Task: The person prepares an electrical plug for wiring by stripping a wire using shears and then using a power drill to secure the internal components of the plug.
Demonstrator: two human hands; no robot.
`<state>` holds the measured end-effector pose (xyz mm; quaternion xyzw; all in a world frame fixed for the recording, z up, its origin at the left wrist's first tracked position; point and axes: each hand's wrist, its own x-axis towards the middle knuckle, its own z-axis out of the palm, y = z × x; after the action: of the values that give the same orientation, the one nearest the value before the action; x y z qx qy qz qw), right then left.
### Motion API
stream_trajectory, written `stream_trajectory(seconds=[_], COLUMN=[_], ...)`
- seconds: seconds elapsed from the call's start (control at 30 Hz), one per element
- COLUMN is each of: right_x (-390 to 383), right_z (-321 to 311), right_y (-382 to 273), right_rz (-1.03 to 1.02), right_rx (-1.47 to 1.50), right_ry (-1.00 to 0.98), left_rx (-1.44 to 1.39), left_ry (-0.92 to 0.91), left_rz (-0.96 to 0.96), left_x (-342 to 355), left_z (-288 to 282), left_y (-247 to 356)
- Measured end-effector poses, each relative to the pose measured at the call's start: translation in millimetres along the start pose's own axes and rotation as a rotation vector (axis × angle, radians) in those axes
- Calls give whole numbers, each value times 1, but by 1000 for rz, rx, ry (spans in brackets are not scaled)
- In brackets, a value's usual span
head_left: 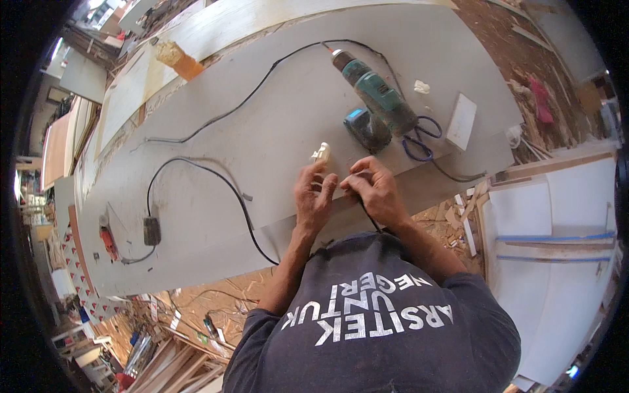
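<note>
Close in front of my torso, both hands are raised over the grey sheet-topped table (275, 147). My left hand (314, 200) has its fingers curled, and a small cream plastic fitting (321, 153) sticks out beyond them; part of it is hidden by the fingers. My right hand (377, 196) is pinched closed on a black cable (371, 217), which runs down toward my shirt. The cable's tip is hidden by the fingers. Just beyond the right hand lies a teal cordless drill (377, 92) with its battery (367, 129) toward me.
A dark cable (262, 80) curves across the table behind the drill. To the left are a small grey box (151, 230) on another cable and a red-handled tool (108, 241). A white block (462, 121) and blue cord loop (419, 141) lie right; an orange bottle (180, 60) stands far left.
</note>
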<state>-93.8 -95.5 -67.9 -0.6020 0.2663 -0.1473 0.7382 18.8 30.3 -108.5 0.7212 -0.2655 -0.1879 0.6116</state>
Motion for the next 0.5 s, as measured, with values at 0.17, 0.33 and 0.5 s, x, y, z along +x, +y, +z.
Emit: stream_trajectory(seconds=[0.17, 0.33, 0.5], right_x=[-4, 2, 5], right_z=[22, 29, 27], right_y=[19, 25, -2], right_rz=[23, -162, -472], right_rx=[-105, -229, -595], right_ry=[-151, -144, -78], left_rx=[-606, -885, -740], left_ry=[-168, 37, -22], left_rz=[-397, -450, -415], left_x=[-28, -37, -31], left_z=[-3, 6, -2], left_y=[-1, 9, 5])
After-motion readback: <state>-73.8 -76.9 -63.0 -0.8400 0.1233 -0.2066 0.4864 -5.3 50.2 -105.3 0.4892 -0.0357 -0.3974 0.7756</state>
